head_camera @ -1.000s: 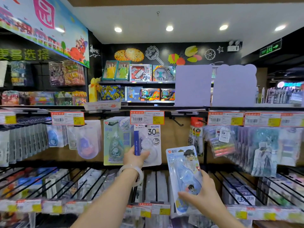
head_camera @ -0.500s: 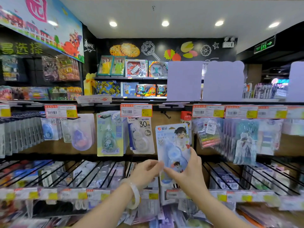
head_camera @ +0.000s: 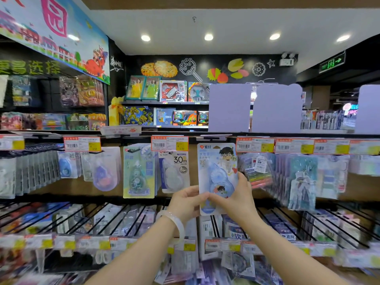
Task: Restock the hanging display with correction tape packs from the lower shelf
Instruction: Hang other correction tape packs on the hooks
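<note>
Pale-blue cartoon-printed correction tape blister pack (head_camera: 216,161) held upright at hanging display.
Pinched low by left hand (head_camera: 185,202) and right hand (head_camera: 236,199).

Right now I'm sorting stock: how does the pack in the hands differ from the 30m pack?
The blue cartoon pack is pinched at its lower edge by the left hand and right hand; the 30m pack hangs untouched. The cartoon pack is blue with a character, the 30m pack mostly white. Both are carded blister packs.
</note>
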Action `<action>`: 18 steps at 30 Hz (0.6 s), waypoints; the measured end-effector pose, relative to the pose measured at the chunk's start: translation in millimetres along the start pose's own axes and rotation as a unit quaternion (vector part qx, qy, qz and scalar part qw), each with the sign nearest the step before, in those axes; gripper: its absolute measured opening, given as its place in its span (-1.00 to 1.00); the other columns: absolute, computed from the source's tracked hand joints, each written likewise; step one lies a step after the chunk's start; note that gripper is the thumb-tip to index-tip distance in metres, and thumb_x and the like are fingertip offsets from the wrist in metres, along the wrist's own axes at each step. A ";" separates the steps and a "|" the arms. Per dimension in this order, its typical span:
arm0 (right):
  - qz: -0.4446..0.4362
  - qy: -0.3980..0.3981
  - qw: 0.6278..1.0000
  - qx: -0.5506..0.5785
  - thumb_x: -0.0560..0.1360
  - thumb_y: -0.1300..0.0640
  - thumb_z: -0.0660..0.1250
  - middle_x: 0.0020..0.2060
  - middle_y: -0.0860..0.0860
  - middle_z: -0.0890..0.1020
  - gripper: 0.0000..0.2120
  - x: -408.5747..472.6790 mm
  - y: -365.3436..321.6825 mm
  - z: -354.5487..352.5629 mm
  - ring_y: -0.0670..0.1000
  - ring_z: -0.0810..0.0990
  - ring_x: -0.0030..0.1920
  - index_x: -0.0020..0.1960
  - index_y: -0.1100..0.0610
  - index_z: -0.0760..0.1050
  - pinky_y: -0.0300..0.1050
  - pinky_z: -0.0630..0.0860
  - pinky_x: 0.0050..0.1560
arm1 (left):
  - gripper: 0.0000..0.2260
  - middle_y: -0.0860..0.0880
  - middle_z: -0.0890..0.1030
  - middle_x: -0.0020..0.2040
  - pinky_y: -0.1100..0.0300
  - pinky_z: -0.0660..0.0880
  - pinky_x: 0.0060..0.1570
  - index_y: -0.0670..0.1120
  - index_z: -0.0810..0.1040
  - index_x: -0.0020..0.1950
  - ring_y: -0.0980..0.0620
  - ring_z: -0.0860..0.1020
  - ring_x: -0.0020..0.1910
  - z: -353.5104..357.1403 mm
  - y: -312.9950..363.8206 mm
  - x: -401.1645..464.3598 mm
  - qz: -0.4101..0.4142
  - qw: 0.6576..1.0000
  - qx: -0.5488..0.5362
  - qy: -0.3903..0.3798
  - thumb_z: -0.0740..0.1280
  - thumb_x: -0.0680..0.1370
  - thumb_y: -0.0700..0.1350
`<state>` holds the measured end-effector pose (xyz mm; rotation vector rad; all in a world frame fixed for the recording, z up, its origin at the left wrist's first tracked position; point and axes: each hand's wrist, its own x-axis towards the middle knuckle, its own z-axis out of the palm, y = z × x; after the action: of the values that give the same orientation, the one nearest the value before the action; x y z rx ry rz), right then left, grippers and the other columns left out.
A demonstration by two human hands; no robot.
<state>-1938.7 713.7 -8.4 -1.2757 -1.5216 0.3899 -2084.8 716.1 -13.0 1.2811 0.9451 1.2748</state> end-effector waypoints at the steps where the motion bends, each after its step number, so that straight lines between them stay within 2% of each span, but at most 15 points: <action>1: -0.002 -0.004 1.000 -0.002 0.28 0.00 0.56 0.20 0.01 0.31 -0.12 2.3 0.2 -2.4 0.00 0.23 0.35 0.44 0.09 0.14 -0.20 0.29 0.15 | -0.87 -0.19 0.65 -0.04 0.17 0.60 -0.19 -0.18 0.59 0.06 -0.04 0.62 -0.20 1.8 1.9 1.4 -0.010 1.000 -0.012 -0.006 0.31 0.55 -0.26; 4: 0.003 -0.031 0.999 -0.012 0.29 0.00 0.55 0.26 0.03 0.31 -0.10 8.6 4.9 -5.1 0.02 0.29 0.35 0.47 0.09 0.13 -0.20 0.30 0.15 | -0.92 -0.13 0.61 -0.22 0.21 0.56 -0.36 -0.18 0.54 -0.05 0.01 0.57 -0.36 3.0 4.1 9.2 -0.042 0.998 -0.030 0.034 0.26 0.58 -0.26; 6: -0.005 -0.043 0.999 -0.028 0.35 0.00 0.51 0.36 0.06 0.28 -0.12 11.6 8.2 -5.0 0.04 0.26 0.40 0.50 0.11 0.08 -0.16 0.28 0.24 | -0.91 -0.15 0.61 -0.21 0.24 0.56 -0.42 -0.22 0.54 0.03 0.00 0.57 -0.37 -0.5 1.2 17.3 -0.042 0.997 -0.019 0.056 0.25 0.58 -0.27; 9: -0.008 -0.043 0.999 -0.024 0.40 0.02 0.46 0.35 0.04 0.32 -0.24 17.9 13.8 -3.0 0.03 0.30 0.39 0.47 0.09 0.15 -0.21 0.27 0.20 | -0.89 -0.19 0.63 -0.14 0.18 0.60 -0.31 -0.23 0.57 0.01 -0.04 0.60 -0.30 -4.9 -4.0 26.4 -0.032 0.997 -0.001 0.069 0.25 0.58 -0.28; 13: -0.006 -0.038 0.999 -0.013 0.36 -0.05 0.48 0.35 0.00 0.36 -0.19 24.7 20.4 2.7 0.02 0.37 0.35 0.48 0.06 0.16 -0.12 0.38 0.24 | -0.89 -0.20 0.62 -0.11 0.05 0.60 -0.17 -0.24 0.58 -0.03 -0.09 0.60 -0.24 -4.2 -9.1 36.9 -0.021 0.996 0.004 0.090 0.26 0.57 -0.29; 16: -0.019 -0.021 0.999 -0.017 0.37 -0.05 0.47 0.35 -0.04 0.36 -0.19 23.5 27.5 7.7 -0.02 0.34 0.37 0.49 0.05 0.14 -0.13 0.34 0.31 | -0.89 -0.24 0.61 -0.08 -0.14 0.55 0.04 -0.25 0.59 -0.03 -0.17 0.59 -0.15 -3.7 -16.4 44.1 -0.009 0.995 0.009 0.100 0.26 0.56 -0.30; 18: -0.023 -0.013 0.999 -0.018 0.40 -0.03 0.45 0.36 -0.02 0.35 -0.19 22.2 33.5 11.7 -0.02 0.32 0.39 0.51 0.06 0.11 -0.16 0.31 0.31 | -0.89 -0.25 0.61 -0.09 -0.18 0.54 0.06 -0.24 0.60 -0.04 -0.18 0.59 -0.12 -5.5 -23.0 48.8 -0.003 0.994 0.014 0.105 0.27 0.56 -0.29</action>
<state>-1928.7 749.4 -27.7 -1.2651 -1.5841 0.3522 -2081.3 767.9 -28.6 1.1809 1.1174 1.4149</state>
